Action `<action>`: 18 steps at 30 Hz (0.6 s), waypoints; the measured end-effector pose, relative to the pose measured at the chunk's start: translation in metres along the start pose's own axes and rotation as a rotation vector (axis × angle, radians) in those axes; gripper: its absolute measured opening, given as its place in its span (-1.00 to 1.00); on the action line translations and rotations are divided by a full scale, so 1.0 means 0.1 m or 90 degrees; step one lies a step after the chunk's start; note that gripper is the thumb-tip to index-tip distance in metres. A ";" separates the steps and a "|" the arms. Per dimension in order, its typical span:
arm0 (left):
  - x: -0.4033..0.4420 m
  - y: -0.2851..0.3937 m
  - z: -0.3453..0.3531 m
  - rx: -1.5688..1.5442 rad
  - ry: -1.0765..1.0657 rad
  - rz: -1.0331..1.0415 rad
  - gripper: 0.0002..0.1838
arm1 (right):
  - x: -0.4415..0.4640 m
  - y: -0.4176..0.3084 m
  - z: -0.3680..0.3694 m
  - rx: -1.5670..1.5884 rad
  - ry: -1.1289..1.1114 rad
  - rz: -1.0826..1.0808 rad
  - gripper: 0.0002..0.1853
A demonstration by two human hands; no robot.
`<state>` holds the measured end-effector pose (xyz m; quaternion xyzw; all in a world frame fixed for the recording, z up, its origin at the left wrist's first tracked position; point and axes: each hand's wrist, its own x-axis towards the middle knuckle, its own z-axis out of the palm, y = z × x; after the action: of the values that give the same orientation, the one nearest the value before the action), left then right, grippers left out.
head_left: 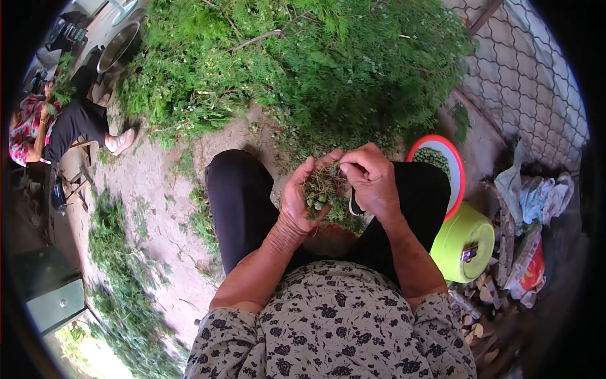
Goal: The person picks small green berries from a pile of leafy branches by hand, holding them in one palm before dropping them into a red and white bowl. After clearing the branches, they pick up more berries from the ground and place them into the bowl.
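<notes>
My left hand (298, 196) is cupped round a clump of green cones and twig bits (320, 189), held above my lap between my knees. The fingers and thumb of my right hand (374, 180) are pinched together at the clump's right edge; whatever is between the fingertips is too small to make out. Just right of my right knee stands a white basin with a red rim (463, 170), with many small green cones (433, 158) inside it.
A large heap of green conifer branches (303, 69) fills the ground ahead. A lime-green bucket (467, 246) lies tipped at my right, near firewood (489, 290) and plastic bags (536, 196). Another person (76, 126) sits at the left, near a metal bowl (118, 47). Cut sprigs (120, 252) lie along the floor.
</notes>
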<state>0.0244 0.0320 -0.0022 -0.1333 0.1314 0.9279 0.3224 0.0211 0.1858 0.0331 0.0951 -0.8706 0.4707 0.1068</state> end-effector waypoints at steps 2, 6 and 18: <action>0.01 -0.02 0.03 -0.030 0.007 -0.003 -0.42 | 0.02 -0.03 -0.01 0.005 0.015 0.011 -0.86; -0.02 -0.01 0.09 -0.095 -0.037 -0.006 -0.41 | 0.03 0.01 -0.04 0.221 0.108 0.102 -0.86; -0.04 0.03 0.11 -0.064 -0.050 0.036 -0.34 | 0.00 -0.14 0.02 0.080 0.024 -0.023 -0.74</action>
<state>0.0235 0.0314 0.0093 -0.1094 0.0754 0.9466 0.2938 0.0247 0.1765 0.0431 0.1089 -0.8353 0.5241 0.1254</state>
